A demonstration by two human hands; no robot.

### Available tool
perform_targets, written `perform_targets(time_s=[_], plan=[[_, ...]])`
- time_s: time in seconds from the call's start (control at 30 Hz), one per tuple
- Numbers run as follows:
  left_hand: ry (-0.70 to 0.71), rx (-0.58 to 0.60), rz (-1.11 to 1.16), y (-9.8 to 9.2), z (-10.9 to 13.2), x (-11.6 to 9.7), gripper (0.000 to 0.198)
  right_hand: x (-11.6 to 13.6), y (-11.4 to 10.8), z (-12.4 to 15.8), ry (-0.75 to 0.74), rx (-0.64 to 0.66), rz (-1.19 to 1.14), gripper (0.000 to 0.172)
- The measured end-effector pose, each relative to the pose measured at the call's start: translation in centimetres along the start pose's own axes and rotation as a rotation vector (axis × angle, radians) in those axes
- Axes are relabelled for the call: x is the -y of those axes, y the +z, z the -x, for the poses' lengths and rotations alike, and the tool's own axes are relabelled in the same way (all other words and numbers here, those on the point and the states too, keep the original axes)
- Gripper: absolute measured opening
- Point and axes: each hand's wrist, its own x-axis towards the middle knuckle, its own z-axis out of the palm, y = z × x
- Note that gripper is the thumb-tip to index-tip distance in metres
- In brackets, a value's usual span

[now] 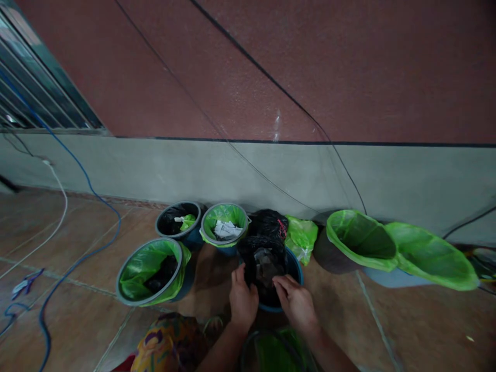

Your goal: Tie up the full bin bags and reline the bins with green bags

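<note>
1. Black bag (pixel 256 250) is sitting in a blue bucket (pixel 297 266) in front of the person, its crumpled upper part leaning against the far side.
2. Right hand (pixel 298 302) is pinching the bag toward its near right side, thumb and fingertips meeting on the plastic.
3. Left hand (pixel 244 297) is touching the bag's left edge with curling fingers; whether it is gripping the plastic, I cannot tell.
4. Tied black bundle (pixel 267 222) with a pinkish-red tie is lying just behind the bucket, and a crumpled green bag (pixel 301 235) is lying to its right, near the wall (pixel 186 165).
5. Three bins are standing to the left: a green-lined bin (pixel 189 281) is holding something black, a black-lined bin (pixel 194 238) a green-and-white item, and a third bin (pixel 228 251) white papers.
6. Brown bin (pixel 327 253) and pale-blue bin (pixel 395 278) are standing side by side on the right, green liners overhanging their rims.
</note>
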Motion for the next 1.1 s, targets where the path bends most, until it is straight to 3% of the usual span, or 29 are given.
perform_targets(time_s=[0.1, 0.2, 0.3, 0.37, 0.43, 0.5, 0.63, 0.77, 0.9, 1.1], plan=[[0.213, 0.319, 0.304, 1.5, 2.5, -1.0, 0.057, 1.6, -0.5, -0.5, 0.016, 0.007, -0.133, 0.035], [0.193, 0.472, 0.52, 3.3, 3.4, -0.9, 0.038, 2.3, -0.8, -1.2, 0.027, 0.067, -0.252, 0.029], [0.078, 0.46, 0.542, 4.8, 2.9, 0.2, 0.041, 1.2, -0.8, -2.7, 0.101, 0.124, -0.386, 0.027], [-0.018, 0.435, 0.507, 5.6, 2.3, 1.0, 0.045, -0.5, -0.6, -4.4, 0.207, 0.035, -0.402, 0.033], [-0.102, 0.412, 0.488, 6.2, 2.0, 1.6, 0.047, -2.4, -0.1, -6.6, 0.309, -0.096, -0.276, 0.038], [-0.169, 0.394, 0.53, 6.5, 2.0, 1.7, 0.05, -3.9, 0.7, -8.9, 0.364, -0.122, -0.067, 0.04], [-0.28, 0.378, 0.651, 6.4, 2.6, 1.1, 0.053, -5.5, 2.8, -12.6, 0.35, 0.04, 0.243, 0.045], [-0.352, 0.363, 0.737, 6.8, 3.3, 1.1, 0.061, -6.3, 4.4, -13.6, 0.351, 0.196, 0.361, 0.032], [-0.376, 0.342, 0.743, 7.4, 3.3, 1.6, 0.073, -7.2, 4.3, -13.1, 0.373, 0.121, 0.205, 0.033], [-0.299, 0.384, 0.812, 7.1, 3.1, 0.6, 0.072, -6.8, 1.4, -12.3, 0.393, -0.085, -0.199, 0.03]])
